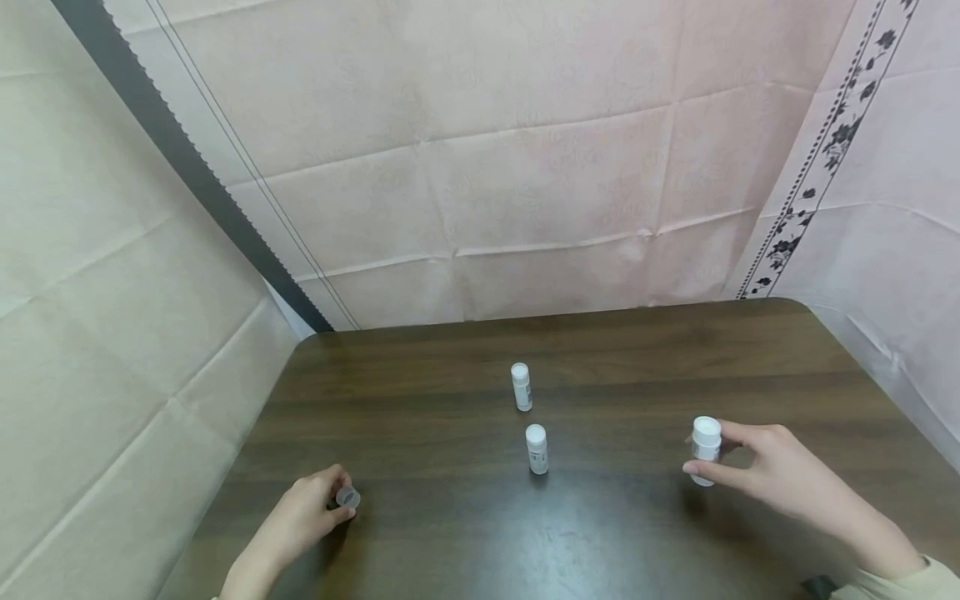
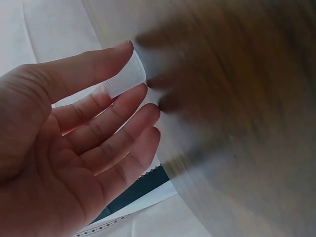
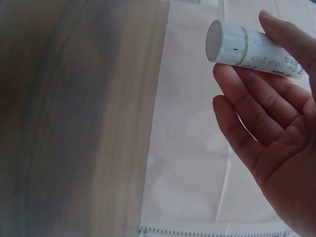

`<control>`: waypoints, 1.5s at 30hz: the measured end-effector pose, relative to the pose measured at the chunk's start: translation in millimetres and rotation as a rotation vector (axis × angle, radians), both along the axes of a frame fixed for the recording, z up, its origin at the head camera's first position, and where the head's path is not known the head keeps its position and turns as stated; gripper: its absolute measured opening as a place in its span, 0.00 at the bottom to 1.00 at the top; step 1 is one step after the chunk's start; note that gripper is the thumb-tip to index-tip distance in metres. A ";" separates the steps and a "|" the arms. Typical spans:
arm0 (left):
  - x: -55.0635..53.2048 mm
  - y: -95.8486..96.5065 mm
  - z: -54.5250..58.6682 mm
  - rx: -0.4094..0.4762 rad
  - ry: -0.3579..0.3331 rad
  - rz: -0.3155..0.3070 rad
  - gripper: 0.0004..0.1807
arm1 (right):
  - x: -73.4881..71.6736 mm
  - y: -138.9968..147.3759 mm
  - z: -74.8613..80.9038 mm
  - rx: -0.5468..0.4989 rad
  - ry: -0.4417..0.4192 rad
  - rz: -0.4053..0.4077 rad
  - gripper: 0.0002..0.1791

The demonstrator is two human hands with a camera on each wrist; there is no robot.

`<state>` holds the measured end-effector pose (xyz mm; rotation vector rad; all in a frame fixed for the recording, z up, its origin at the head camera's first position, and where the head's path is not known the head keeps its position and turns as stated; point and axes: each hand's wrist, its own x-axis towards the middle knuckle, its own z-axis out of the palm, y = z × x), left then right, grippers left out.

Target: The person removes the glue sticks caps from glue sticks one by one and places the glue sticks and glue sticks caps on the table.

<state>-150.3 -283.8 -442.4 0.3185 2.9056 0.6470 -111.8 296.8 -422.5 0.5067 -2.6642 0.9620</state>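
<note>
At the table's left side, my left hand [image 1: 303, 512] pinches a small translucent plastic cap [image 1: 348, 497] between thumb and fingers. Fine ribs run along the side of that cap [image 2: 127, 76] in the left wrist view, and its end is close to the tabletop. My right hand [image 1: 783, 471] grips a white glue stick [image 1: 705, 450] over the right part of the table, with its thumb on one side and fingers on the other. Printed words, "glue stick" among them, show on its label [image 3: 266, 58] in the right wrist view.
Two more white sticks stand upright mid-table, one farther back [image 1: 522, 387] and one nearer [image 1: 537, 450]. The dark wooden table [image 1: 450, 533] has rounded far corners. Pale creased cloth [image 1: 540, 183] hangs behind it and at both sides. A dark object [image 1: 819, 586] lies by the right sleeve.
</note>
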 end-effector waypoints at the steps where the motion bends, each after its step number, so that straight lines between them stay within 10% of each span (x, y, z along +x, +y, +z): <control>1: -0.2 0.1 0.1 0.002 -0.007 0.001 0.15 | 1.4 3.3 0.1 0.000 -0.006 -0.016 0.13; 15: -0.9 -0.3 1.1 -0.006 -0.020 0.019 0.15 | 12.5 24.6 -9.0 0.015 -0.044 -0.100 0.11; 45: 0.6 4.7 1.1 -0.016 -0.038 0.033 0.17 | 19.9 40.0 -40.3 0.094 -0.059 0.062 0.13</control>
